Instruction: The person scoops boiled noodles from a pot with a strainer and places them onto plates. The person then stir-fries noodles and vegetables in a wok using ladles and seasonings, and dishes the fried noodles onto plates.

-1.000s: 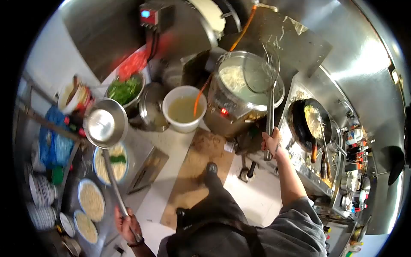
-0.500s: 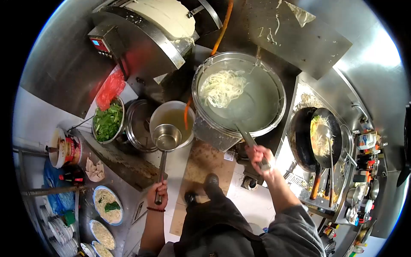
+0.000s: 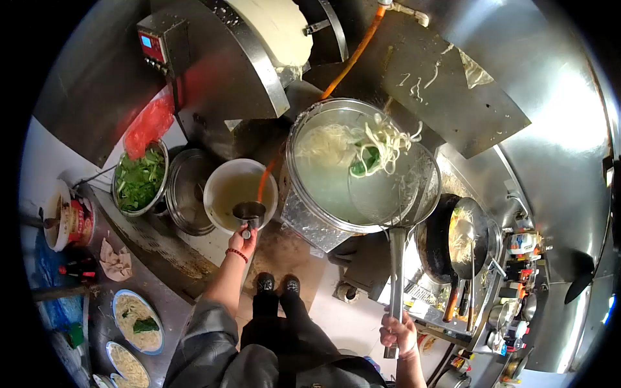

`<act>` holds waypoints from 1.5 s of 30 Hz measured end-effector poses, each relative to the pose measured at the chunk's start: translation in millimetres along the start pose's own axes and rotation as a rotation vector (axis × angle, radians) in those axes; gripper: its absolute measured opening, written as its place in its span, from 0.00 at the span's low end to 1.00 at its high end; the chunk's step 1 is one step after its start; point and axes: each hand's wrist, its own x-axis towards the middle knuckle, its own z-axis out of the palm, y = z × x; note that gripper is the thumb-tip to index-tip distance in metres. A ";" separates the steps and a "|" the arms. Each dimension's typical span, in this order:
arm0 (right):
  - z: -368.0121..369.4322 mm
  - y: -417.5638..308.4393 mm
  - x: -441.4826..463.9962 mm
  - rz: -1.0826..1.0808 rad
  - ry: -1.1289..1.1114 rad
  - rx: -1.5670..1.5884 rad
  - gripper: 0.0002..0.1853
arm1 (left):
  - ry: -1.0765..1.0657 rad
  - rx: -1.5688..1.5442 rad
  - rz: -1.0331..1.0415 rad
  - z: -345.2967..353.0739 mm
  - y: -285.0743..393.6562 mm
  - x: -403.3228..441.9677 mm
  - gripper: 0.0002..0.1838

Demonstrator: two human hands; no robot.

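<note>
My right hand [image 3: 399, 333] is closed round the long handle of a mesh strainer [image 3: 378, 200]. Its basket is above the large steel pot [image 3: 289, 169] of cloudy water. Noodles [image 3: 390, 150] with a green leaf [image 3: 366, 161] show at the basket's far side, some strands sticking out past the rim. More pale noodles [image 3: 326, 145] lie in the pot's water. In my left hand [image 3: 240, 243] is a metal ladle [image 3: 251, 211], its cup over the near side of a white bucket [image 3: 209, 208] of yellowish liquid.
Left of the bucket are a metal lid [image 3: 187, 194] and a bowl of leafy greens [image 3: 139, 178]. Plates of noodles [image 3: 137, 320] line the lower left counter. On the right, a wok [image 3: 440, 242] holds food and a utensil. An orange hose [image 3: 356, 55] hangs behind the pot.
The strainer has lifted to the pot's near-right side, now with noodles and a leaf at it. My right hand has drawn back toward me. My left hand has moved forward with the ladle.
</note>
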 end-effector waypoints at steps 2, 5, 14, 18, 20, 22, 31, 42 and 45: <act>5.5 -6.4 10.2 0.019 0.041 0.122 0.13 | 0.010 0.083 0.082 0.6 1.8 2.7 0.06; 25.8 -11.2 19.1 -0.013 -0.095 0.343 0.13 | 0.116 0.141 0.150 -3.8 6.7 7.7 0.09; 42.4 -12.0 12.0 -0.122 -0.293 0.701 0.18 | 0.196 0.452 0.167 -47.3 15.4 -24.0 0.03; 12.4 20.5 14.0 -0.081 -0.289 0.581 0.15 | 0.167 0.534 0.143 -91.1 19.2 -55.9 0.03; 26.3 37.8 32.0 -0.124 0.054 0.122 0.10 | 0.189 0.553 0.125 -110.1 21.9 -81.7 0.05; 0.0 14.1 65.3 -0.083 -0.166 0.214 0.11 | 0.194 0.588 0.132 -131.1 26.8 -104.7 0.06; -42.5 47.6 16.0 0.132 -0.431 0.482 0.12 | 0.230 0.532 0.401 -201.5 34.7 -234.2 0.12; -36.1 19.6 -31.0 -0.005 -0.327 -0.314 0.11 | 0.251 0.541 0.512 -320.7 -94.3 -344.7 0.13; -20.4 29.5 -39.7 0.031 -0.587 -0.383 0.15 | 0.269 0.473 0.556 -353.7 -125.7 -354.8 0.10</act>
